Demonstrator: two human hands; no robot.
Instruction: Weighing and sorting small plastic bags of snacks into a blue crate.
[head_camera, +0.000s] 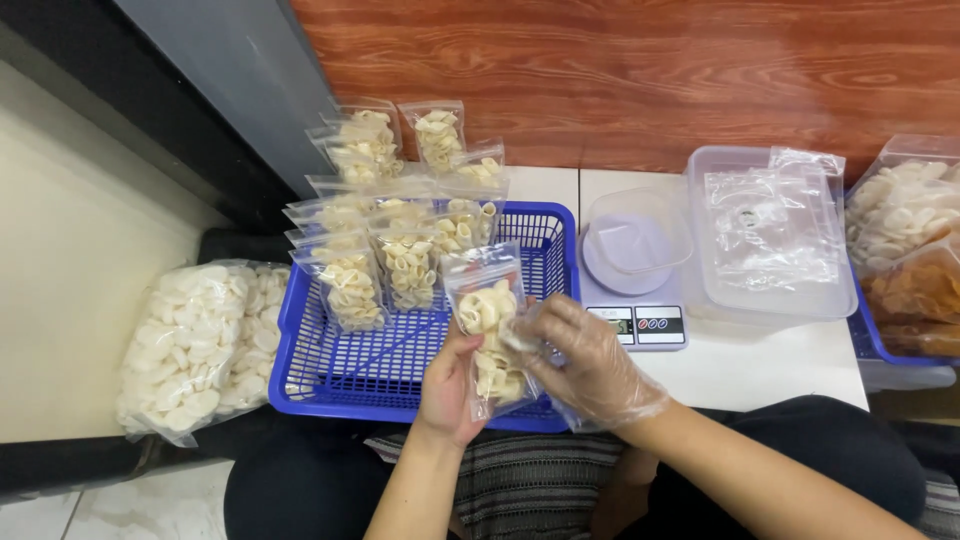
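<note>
We hold a small clear pouch of pale crackers (487, 335) upright over the blue basket's (330, 375) near edge: left hand (448, 390) clasping its side, gloved right hand (590, 365) pinching its right edge.

A home packing spot: floor-level low table (760, 365), digital scale (633, 300), basket (400, 370) of filled cracker bags (400, 220).

A single head-worn camera looks steeply down and forward from just above the lap, close to the hands. It faces the wooden wall (640, 80) beyond the white table (760, 370), with the blue basket (330, 385) left of centre.
</note>
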